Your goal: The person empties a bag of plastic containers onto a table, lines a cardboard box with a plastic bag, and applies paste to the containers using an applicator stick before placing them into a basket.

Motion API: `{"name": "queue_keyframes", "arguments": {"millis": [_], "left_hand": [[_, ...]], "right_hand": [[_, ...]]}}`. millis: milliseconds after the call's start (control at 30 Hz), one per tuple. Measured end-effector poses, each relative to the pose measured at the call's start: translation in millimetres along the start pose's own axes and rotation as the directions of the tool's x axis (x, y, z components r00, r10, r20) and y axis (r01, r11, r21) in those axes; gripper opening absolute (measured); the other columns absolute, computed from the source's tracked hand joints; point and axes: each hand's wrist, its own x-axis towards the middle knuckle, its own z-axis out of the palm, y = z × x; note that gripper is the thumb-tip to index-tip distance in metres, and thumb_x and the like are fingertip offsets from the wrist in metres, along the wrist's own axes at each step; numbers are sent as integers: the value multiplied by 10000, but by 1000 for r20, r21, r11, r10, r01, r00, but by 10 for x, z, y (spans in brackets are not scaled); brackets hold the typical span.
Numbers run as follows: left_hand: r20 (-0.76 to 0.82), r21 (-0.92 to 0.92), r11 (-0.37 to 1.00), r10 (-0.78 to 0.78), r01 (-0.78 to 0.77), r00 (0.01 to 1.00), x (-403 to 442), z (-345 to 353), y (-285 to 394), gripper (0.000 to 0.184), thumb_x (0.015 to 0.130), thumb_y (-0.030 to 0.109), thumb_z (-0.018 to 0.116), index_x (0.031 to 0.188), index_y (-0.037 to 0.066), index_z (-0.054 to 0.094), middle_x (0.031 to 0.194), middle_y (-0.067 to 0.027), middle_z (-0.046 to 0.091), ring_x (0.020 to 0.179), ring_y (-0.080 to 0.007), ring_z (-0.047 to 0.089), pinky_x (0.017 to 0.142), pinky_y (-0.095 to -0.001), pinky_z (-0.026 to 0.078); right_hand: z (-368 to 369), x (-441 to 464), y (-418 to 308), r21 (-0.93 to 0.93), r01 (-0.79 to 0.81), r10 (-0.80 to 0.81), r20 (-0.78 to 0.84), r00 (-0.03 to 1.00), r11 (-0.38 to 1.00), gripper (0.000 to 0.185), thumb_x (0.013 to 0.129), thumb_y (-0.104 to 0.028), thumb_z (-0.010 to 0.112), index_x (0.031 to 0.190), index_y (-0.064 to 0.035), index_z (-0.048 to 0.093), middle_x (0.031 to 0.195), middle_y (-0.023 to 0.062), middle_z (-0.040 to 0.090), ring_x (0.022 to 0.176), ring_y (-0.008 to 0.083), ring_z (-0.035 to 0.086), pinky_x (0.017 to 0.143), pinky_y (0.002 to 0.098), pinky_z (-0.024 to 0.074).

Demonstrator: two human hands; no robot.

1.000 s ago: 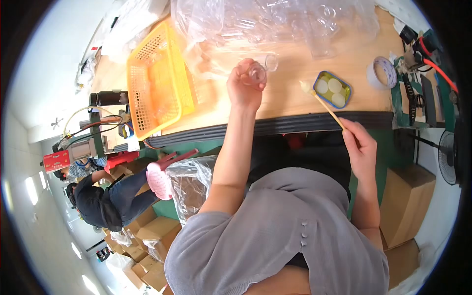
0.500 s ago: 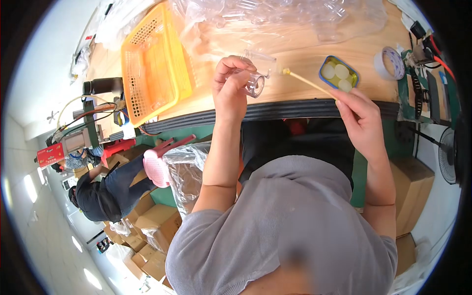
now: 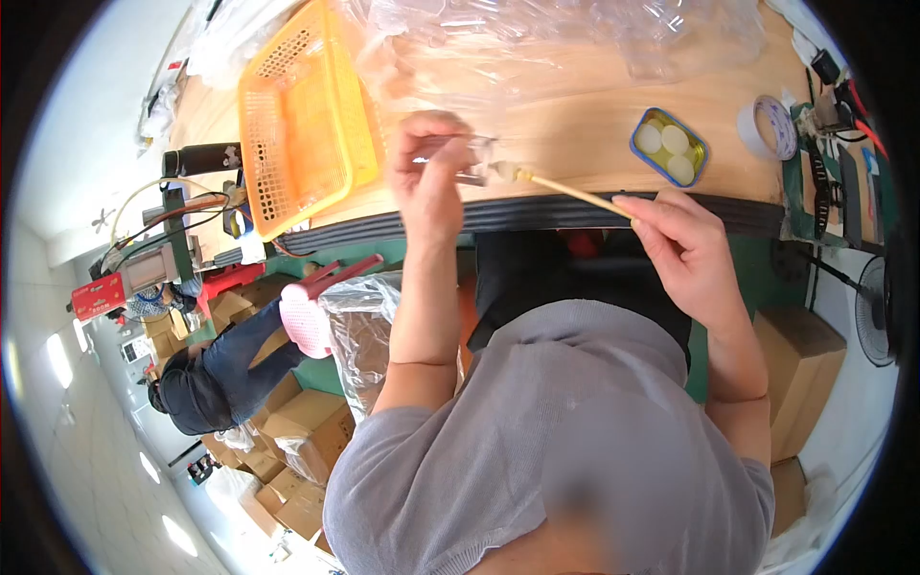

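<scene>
My left hand (image 3: 428,182) is closed around a small clear plastic piece (image 3: 476,158), partly hidden by the fingers and blurred. My right hand (image 3: 682,244) pinches the end of a thin pale wooden stick (image 3: 580,195) with a yellowish tip. That tip points left and sits right beside the clear piece's open end; whether they touch, I cannot tell. To the right on the table lies a small blue-rimmed tin (image 3: 634,140) holding several pale round discs in yellowish liquid.
A yellow plastic basket (image 3: 363,144) stands at the left on the wooden table (image 3: 565,110). Clear plastic bags (image 3: 537,29) cover the back. A tape roll (image 3: 767,127) and tools are at the right. Another person (image 3: 206,383) stands at far left among cardboard boxes (image 3: 311,412).
My left hand has drawn slightly left, turning the clear piece. My right hand has moved left and down, bringing the stick's tip to the piece's end.
</scene>
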Motion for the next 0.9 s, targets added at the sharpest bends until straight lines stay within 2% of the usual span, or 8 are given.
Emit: {"name": "queue_keyframes", "arguments": {"millis": [133, 167, 233, 300, 400, 500, 700, 900], "left_hand": [[-238, 674, 728, 377, -128, 895, 219, -742, 177, 118, 844, -14, 573, 959, -3, 550, 908, -65, 587, 706, -115, 563, 531, -226, 471], [-156, 851, 499, 537, -163, 829, 334, -960, 223, 115, 839, 18, 587, 950, -3, 561, 931, -77, 589, 746, -132, 593, 511, -214, 472], [-201, 973, -17, 435, 231, 878, 419, -1362, 357, 235, 815, 262, 645, 951, 71, 629, 1019, -132, 582, 885, -269, 610, 688, -380, 513], [-92, 923, -318, 359, 214, 929, 457, -1485, 367, 339, 796, 371, 662, 980, 87, 664, 1064, -173, 583, 1007, -292, 569, 846, -424, 456], [99, 940, -337, 431, 59, 897, 580, -1272, 171, 338, 775, 330, 700, 1006, 86, 663, 1100, -170, 569, 1041, -308, 547, 854, -417, 456], [284, 935, 150, 225, -322, 932, 730, -525, -167, 315, 747, 32, 600, 1057, 76, 641, 1139, -197, 556, 1112, -353, 494, 945, -443, 401], [682, 725, -228, 110, -650, 723, 1505, 132, -1164, 626, 715, 39, 591, 1314, 94, 419, 1284, -161, 455, 1226, -322, 409, 1020, -518, 308], [622, 755, -91, -219, -650, 752, 1744, 155, -1201, 692, 746, 187, 618, 1377, 115, 342, 1188, -161, 474, 1159, -316, 427, 1034, -550, 261]], "right_hand": [[-9, 30, 58, 72, -12, 16, -53, 998, 997, 197, 839, 42, 571, 1016, -2, 645, 645, 71, 461, 605, 171, 444, 562, 272, 372], [-16, 23, 97, 66, -1, 5, -61, 998, 998, 194, 842, 38, 570, 1017, 0, 644, 650, 70, 463, 609, 168, 445, 565, 269, 371], [-29, 10, 170, 51, 27, -23, -75, 997, 998, 188, 849, 29, 568, 1020, 3, 641, 660, 68, 468, 615, 161, 447, 573, 262, 370], [-19, -32, 216, 98, -37, 45, -88, 995, 994, 187, 855, 24, 564, 1026, 7, 639, 677, 57, 477, 620, 146, 445, 578, 255, 368], [-53, -91, 204, 122, -123, 133, -78, 988, 985, 190, 865, 15, 561, 1040, 9, 635, 696, 38, 477, 627, 124, 439, 581, 248, 365], [-62, -156, 210, 112, -169, 178, -75, 981, 979, 197, 870, 9, 561, 1053, 8, 633, 695, 23, 459, 626, 105, 427, 574, 240, 355], [-105, -331, 185, 97, -169, 181, -132, 975, 981, 203, 873, 8, 562, 1064, 8, 634, 683, 7, 424, 607, 84, 393, 549, 220, 322], [-217, -584, 253, 167, -282, 313, -200, 929, 945, 201, 881, 12, 555, 1067, 11, 634, 723, -3, 469, 645, 63, 425, 572, 198, 342]]}}
